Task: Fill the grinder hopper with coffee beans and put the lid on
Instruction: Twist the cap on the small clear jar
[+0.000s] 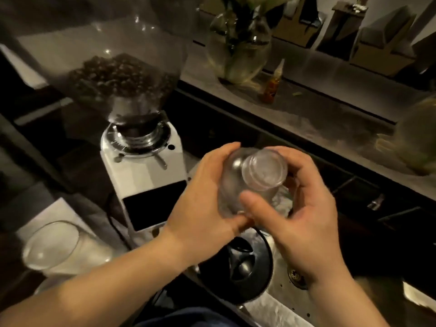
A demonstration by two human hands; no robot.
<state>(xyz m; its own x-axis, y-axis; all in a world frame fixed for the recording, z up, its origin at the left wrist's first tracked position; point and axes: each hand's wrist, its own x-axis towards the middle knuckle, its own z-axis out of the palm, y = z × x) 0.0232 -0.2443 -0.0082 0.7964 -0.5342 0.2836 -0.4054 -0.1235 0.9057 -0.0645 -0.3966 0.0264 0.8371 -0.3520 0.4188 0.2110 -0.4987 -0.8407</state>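
Both my hands are on a clear glass jar [253,179], held in the air in front of me, its base turned up toward my eyes. My left hand [205,204] wraps the jar's left side, fingers [226,149] curled over the top edge, thumb tucked underneath. My right hand [304,208] cups the right side, thumb [253,204] pressed across the glass, the other fingers curled behind it. Through the blurred glass I cannot tell whether any beans are in the jar.

Up to my left stands the white grinder [144,175], its dark screen facing me. On top sits the clear hopper [113,55], open-mouthed as far as I can see, with a heap of coffee beans [118,79] lying in its lower part. The lid I cannot pick out for certain.

Down at my lower left, a clear tumbler [50,246] rests tilted on a white cloth. Right below the jar sits a round black fitting [243,265] set in a metal tray. Across the far worktop [330,95] stand a glass vase [238,50] with green stems and a small bottle [273,83] just beside it.
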